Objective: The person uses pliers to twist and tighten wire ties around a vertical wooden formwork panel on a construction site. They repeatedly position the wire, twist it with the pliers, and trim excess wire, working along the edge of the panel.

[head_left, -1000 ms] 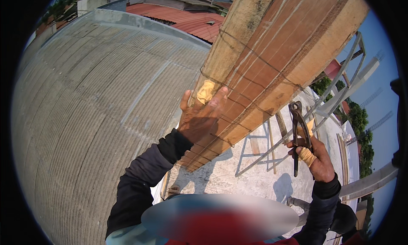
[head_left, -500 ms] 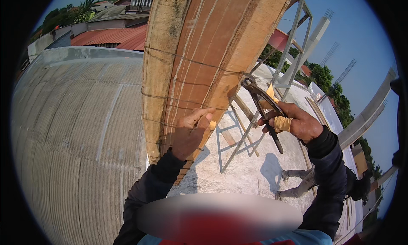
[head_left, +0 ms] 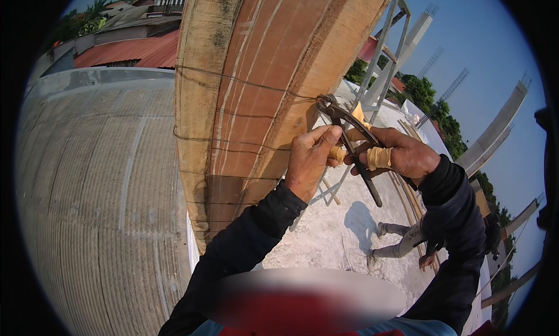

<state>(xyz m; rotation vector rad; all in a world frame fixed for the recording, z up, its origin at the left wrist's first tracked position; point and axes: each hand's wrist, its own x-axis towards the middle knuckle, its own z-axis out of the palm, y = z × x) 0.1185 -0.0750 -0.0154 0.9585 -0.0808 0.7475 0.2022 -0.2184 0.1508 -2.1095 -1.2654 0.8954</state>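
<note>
My right hand (head_left: 404,152) is wrapped round the handles of dark metal pincers (head_left: 356,139); yellowish tape binds its fingers. The pincer jaws are at a twist of tie wire (head_left: 327,98) on the right edge of a tall wooden form (head_left: 262,74), made of boards with a reddish panel between them. Close to the pincers, my left hand (head_left: 311,158) has thumb and fingers pinched together by a handle. A taped finger shows there too; what it grips, if anything, is hidden. Several wires (head_left: 227,139) run across the form at different heights.
Corrugated roofing (head_left: 87,190) spreads along the left. Below right, another person's legs (head_left: 399,240) and hand show on a pale surface (head_left: 314,248), beside long timber strips (head_left: 407,196). A metal frame (head_left: 381,56) and concrete columns (head_left: 501,126) with bare rebar stand to the right.
My left hand has moved up and right from the form's edge to the pincers, its fingers closing. My right hand still holds the pincers at the wire. The view has shifted slightly.
</note>
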